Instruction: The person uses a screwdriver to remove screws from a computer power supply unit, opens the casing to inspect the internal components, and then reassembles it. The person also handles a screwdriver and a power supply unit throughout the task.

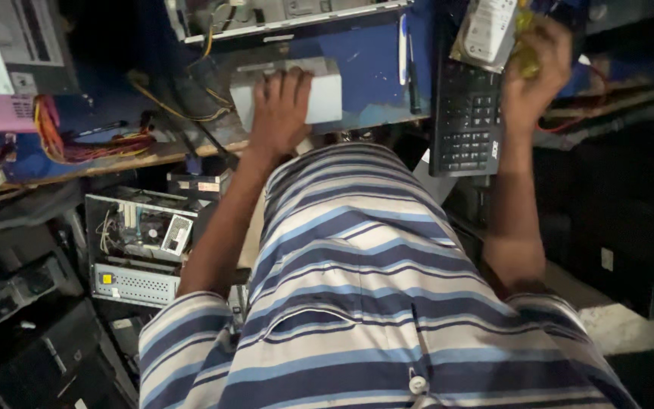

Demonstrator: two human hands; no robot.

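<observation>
My left hand (279,108) lies palm down on a grey metal box (325,89) that sits on the blue workbench (372,64), fingers spread over its near side. My right hand (533,67) is raised at the upper right, closed around a yellow cloth (525,45) and pressed against a hard drive (486,32) in a clear bag. A black keyboard (465,121) lies under and to the left of that hand. My striped shirt (357,288) fills the lower middle of the view.
An open computer case (141,242) with bare circuit boards stands on the floor at the left. Red and yellow cable bundles (77,140) trail over the bench's left end. A pen (403,38) lies on the bench. Another open chassis (266,17) sits at the back.
</observation>
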